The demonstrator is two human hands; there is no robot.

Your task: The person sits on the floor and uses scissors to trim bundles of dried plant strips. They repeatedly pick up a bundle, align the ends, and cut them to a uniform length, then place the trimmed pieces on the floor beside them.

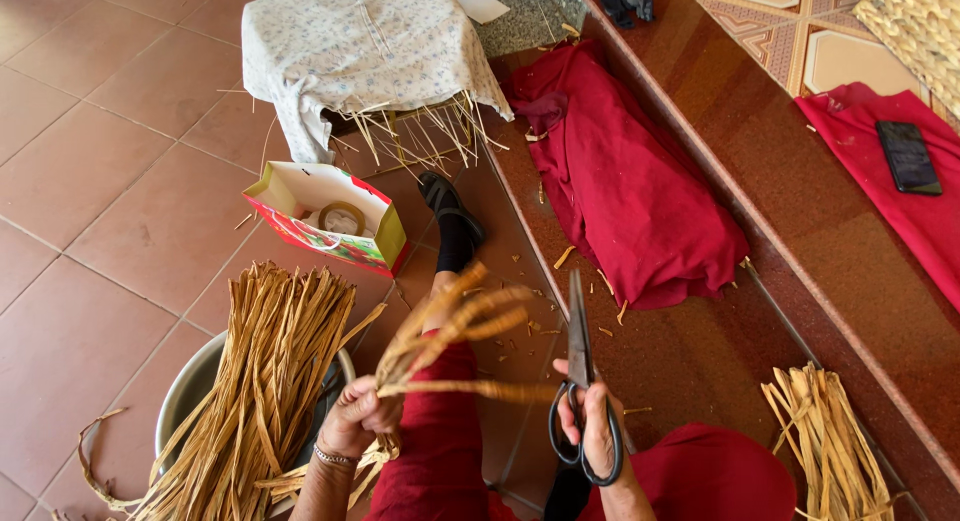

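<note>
While the left hand [362,413] grips a small bunch of dried tan straw strips [450,331], fingers wrapped tight round the base so the ends fan up over the red-clad knee, the right hand [597,428] has its fingers through the loops of long black-handled scissors [578,366], blades shut and pointing away, just right of the strips. Below left there's a metal basin [190,391] piled with a big sheaf of the same straw [265,381]. Past that sits an open red and green paper bag [330,219], and a crumpled red cloth [625,186] lies on the polished step. Another straw pile [825,446] sits far right.
</note>
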